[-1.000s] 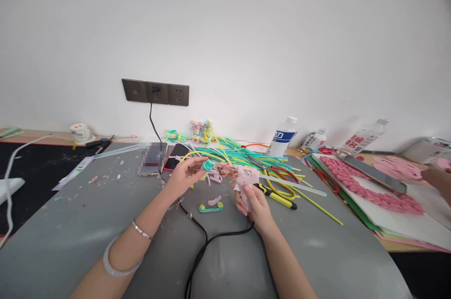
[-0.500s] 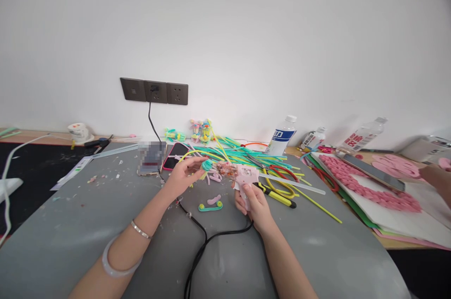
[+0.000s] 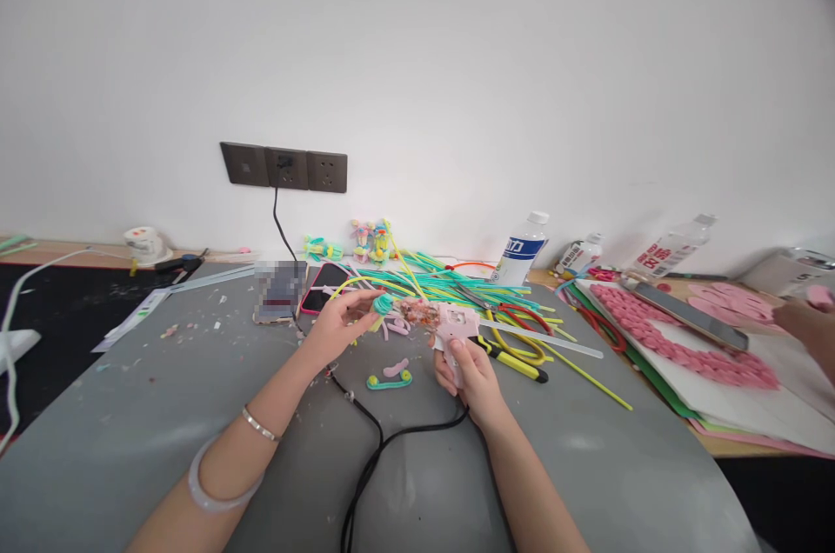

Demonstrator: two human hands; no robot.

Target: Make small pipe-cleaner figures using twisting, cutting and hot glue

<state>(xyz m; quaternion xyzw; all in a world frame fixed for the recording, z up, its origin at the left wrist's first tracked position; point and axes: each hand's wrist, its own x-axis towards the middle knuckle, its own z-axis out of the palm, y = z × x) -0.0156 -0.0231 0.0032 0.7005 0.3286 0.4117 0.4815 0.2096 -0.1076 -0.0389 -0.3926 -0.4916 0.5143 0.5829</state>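
Observation:
My right hand (image 3: 468, 375) is wrapped round the handle of a pale pink hot glue gun (image 3: 460, 320). Its nozzle end is caked with brownish residue and points left; a clear glue stick (image 3: 544, 337) juts out of its back. Between the fingertips of my left hand (image 3: 343, 318) is a small teal and yellow piece (image 3: 383, 304) that looks made of fuzzy pipe cleaner. That piece is close to the nozzle; whether they touch I cannot tell. Below them on the grey table lie a curled teal and yellow pipe cleaner piece (image 3: 390, 381) and a small pink piece (image 3: 396, 368).
Teal and yellow pipe cleaners (image 3: 424, 285) lie behind my hands, with scissors (image 3: 525, 323) and yellow-handled pliers (image 3: 515, 362) at right. A bottle (image 3: 522, 249) stands near the wall. The black cord (image 3: 417, 429) crosses the table. Another person's hand (image 3: 809, 327) is at far right.
My two hands hold nearly the same pose on the glue gun and the small piece. At far right the other person's hand has shifted slightly further into view.

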